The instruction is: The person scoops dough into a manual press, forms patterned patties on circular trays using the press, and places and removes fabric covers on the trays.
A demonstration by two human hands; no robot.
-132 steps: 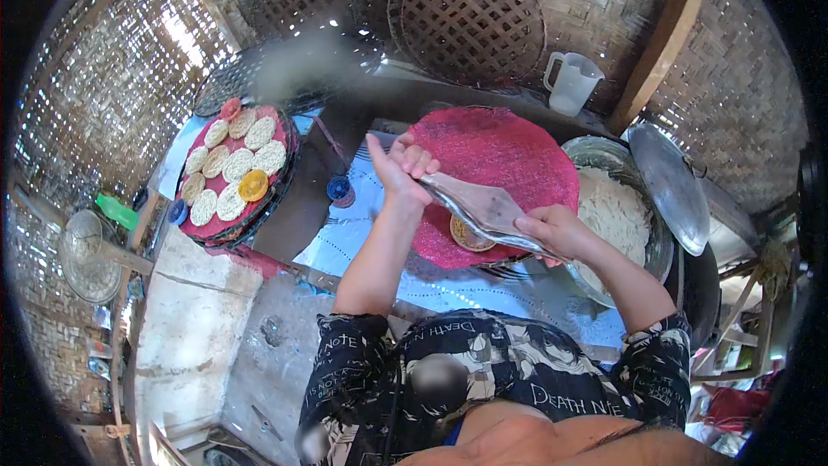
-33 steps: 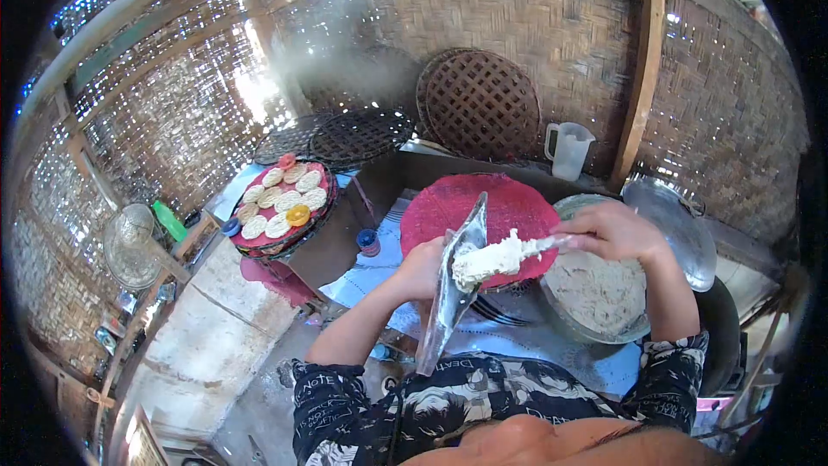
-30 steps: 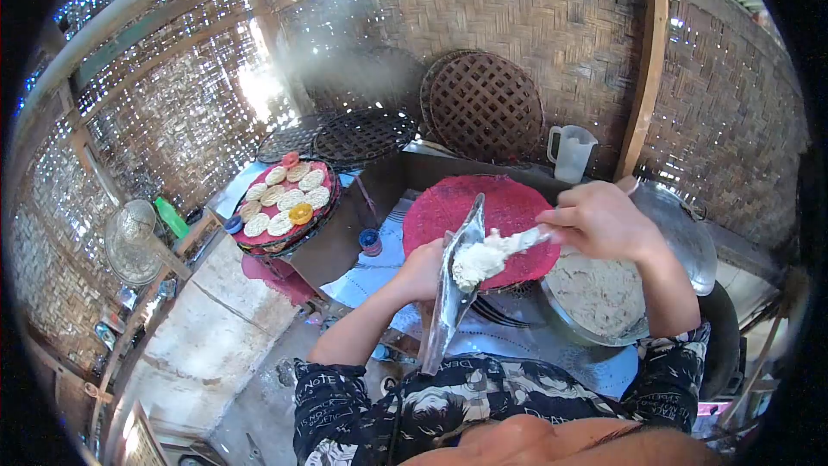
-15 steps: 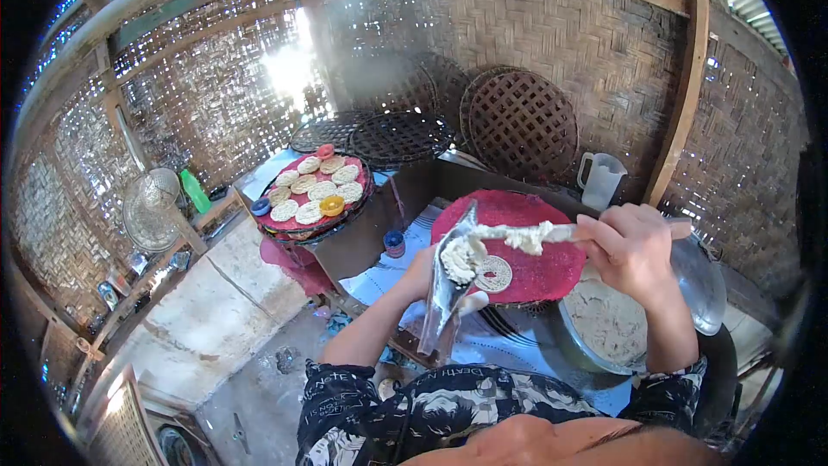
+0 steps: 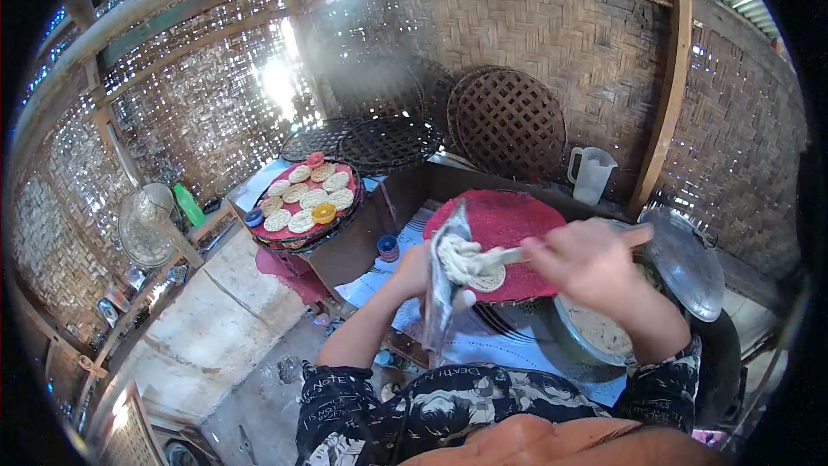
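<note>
My left hand (image 5: pixel 414 271) is wrapped round a clear plastic bag (image 5: pixel 440 311), its mouth spread toward the right. Pale, thick batter (image 5: pixel 454 255) fills the bag's opening. In my right hand (image 5: pixel 580 266), slightly blurred, is a wooden spatula (image 5: pixel 511 255) whose batter-coated end touches the batter at the bag. Behind and below lies a round tray covered with red cloth (image 5: pixel 504 211), bearing one pale coiled disc (image 5: pixel 492 280) partly hidden by the bag and spatula. A basin (image 5: pixel 576 338) of batter stands under my right forearm.
At left, another red-covered round tray (image 5: pixel 304 236) carries several pale discs and coloured rings. A blue ring stack (image 5: pixel 388 248) stands between the trays. Woven racks (image 5: pixel 509 125) lean on the wall. A plastic jug (image 5: pixel 592 175) and a metal lid (image 5: pixel 686 265) are at right.
My right hand has moved left and slightly down, bringing the spatula's batter-laden end from above the red cloth into the bag's opening. My left hand keeps its grip on the bag.
</note>
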